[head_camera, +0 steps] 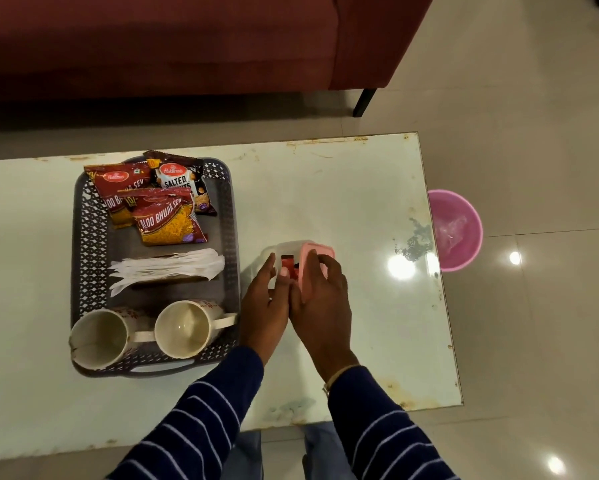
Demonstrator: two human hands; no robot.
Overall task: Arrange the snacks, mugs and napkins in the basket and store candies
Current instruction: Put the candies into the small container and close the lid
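A grey perforated basket (229, 216) sits on the table at the left. It holds three snack packets (168, 220) at its far end, a fan of white napkins (166, 268) in the middle and two cream mugs (182, 329) at the near end. To the right of the basket stands a small clear box (273, 252) with red candies (287, 263) showing inside. My right hand (320, 303) holds the pink lid (322, 252) tilted over the box. My left hand (265, 306) rests against the box's left side, thumb at its opening.
The pale table (360, 188) is worn and rusty at its edges. A pink bin (459, 230) stands on the tiled floor off the table's right edge. A dark red sofa (187, 39) runs along the far side.
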